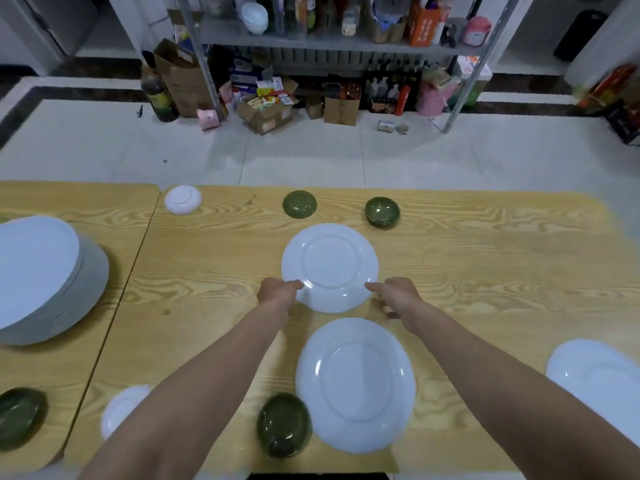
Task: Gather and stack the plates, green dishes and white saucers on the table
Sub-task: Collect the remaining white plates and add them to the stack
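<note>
A white plate (330, 266) lies at the table's middle. My left hand (277, 292) grips its near left rim and my right hand (398, 294) grips its near right rim. A second white plate (355, 384) lies closer to me between my forearms, and a third (599, 375) sits at the right edge. Green dishes stand at the far side (299, 204) (382, 212), near the front edge (284, 424) and at the far left (19, 417). White saucers sit far left (183, 199) and near left (121, 408), the latter partly hidden by my left forearm.
A tall stack of white plates (41, 275) stands on the adjoining table at the left. The wooden table (502, 271) is bare on its right half. Beyond it lies a tiled floor and a metal shelf (329, 39) with boxes and bottles.
</note>
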`<state>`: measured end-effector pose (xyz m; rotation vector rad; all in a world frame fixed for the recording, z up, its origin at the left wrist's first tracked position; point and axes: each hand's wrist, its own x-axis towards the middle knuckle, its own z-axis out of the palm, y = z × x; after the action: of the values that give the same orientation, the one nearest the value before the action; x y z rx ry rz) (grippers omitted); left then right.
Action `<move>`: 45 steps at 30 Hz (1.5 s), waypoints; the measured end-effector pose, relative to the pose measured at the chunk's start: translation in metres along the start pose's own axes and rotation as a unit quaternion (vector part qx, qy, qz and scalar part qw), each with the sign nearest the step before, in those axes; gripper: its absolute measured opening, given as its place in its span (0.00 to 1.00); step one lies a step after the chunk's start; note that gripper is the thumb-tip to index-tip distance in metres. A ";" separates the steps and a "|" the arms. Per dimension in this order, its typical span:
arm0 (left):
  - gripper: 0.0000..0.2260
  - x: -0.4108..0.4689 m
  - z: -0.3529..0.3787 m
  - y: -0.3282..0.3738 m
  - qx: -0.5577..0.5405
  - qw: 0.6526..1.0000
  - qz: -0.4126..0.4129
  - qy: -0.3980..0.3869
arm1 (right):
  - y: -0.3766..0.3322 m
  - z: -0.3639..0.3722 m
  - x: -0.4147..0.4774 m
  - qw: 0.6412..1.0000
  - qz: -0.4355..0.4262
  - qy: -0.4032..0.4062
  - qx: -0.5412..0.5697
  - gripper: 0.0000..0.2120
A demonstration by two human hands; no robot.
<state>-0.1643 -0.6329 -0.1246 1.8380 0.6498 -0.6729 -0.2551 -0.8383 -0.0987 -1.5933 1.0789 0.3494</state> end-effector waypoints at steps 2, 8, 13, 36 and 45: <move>0.16 0.011 0.006 -0.002 -0.013 0.999 -0.026 0.024 | -0.001 0.001 0.016 1.000 0.020 0.001 -0.017 0.14; 0.29 0.033 0.023 0.012 0.017 0.998 -0.018 0.065 | -0.010 0.005 0.055 1.000 0.009 0.022 0.015 0.19; 0.39 0.051 0.032 0.026 0.089 0.993 -0.024 0.069 | -0.026 0.007 0.082 1.000 0.010 0.013 -0.011 0.25; 0.29 0.041 0.016 0.046 -0.028 0.999 -0.019 0.025 | -0.057 0.006 0.081 0.998 -0.032 0.017 0.043 0.25; 0.11 0.000 0.005 0.066 -0.099 0.991 0.071 0.054 | -0.082 0.007 0.038 0.980 -0.101 0.053 0.161 0.22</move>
<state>-0.1194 -0.6593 -0.0844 1.7251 0.6260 -0.4012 -0.1680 -0.8524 -0.0771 -1.4236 0.9876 -0.0475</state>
